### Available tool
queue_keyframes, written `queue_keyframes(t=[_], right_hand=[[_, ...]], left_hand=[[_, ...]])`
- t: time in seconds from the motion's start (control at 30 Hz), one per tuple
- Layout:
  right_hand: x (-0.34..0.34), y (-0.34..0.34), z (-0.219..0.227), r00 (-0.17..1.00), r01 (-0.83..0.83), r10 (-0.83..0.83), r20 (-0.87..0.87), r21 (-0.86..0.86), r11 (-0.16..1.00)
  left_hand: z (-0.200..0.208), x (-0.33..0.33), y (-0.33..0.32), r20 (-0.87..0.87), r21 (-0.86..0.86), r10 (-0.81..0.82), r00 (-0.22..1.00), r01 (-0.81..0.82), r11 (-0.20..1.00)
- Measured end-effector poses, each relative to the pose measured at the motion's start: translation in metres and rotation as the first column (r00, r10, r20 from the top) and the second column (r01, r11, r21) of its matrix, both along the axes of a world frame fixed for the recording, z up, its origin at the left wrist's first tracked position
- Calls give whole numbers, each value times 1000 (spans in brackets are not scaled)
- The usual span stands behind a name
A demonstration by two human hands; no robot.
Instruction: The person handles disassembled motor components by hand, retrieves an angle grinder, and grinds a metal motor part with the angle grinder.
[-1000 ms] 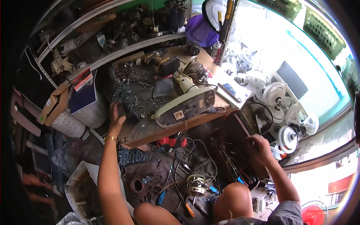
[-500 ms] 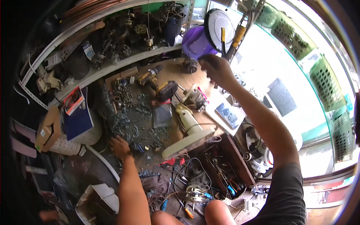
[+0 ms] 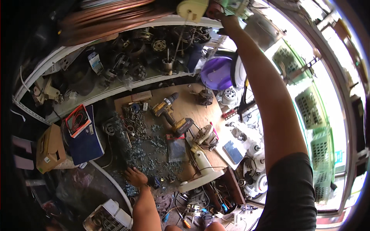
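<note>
Our right hand (image 3: 227,23) reaches up at 12 o'clock; whether it grips the cream housing (image 3: 192,9) we cannot tell. It looks light, rigid. Our left hand (image 3: 135,177) rests flat, released, on the surface (image 3: 192,111) among screws (image 3: 154,154).

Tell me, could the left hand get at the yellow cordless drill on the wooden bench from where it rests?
Probably yes: the left hand rests at the bench's near edge, and only loose scrap lies between it and the drill.
</note>
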State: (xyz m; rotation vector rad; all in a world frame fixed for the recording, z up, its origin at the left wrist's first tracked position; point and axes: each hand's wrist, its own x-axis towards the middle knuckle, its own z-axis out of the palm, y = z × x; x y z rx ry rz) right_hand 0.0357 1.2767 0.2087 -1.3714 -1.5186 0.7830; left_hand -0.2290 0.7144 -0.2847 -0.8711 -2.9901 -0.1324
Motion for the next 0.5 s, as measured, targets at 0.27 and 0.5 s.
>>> queue_keyframes(t=[0.27, 0.5], right_hand=[[3, 111, 47, 903, 212, -133, 408, -153, 965], [-13, 73, 36, 931, 161, -38, 363, -317, 934]], left_hand=[[-6, 7, 20, 207, 100, 14, 978, -35, 994], [3, -1, 17, 210, 39, -29, 977, 22, 999]])
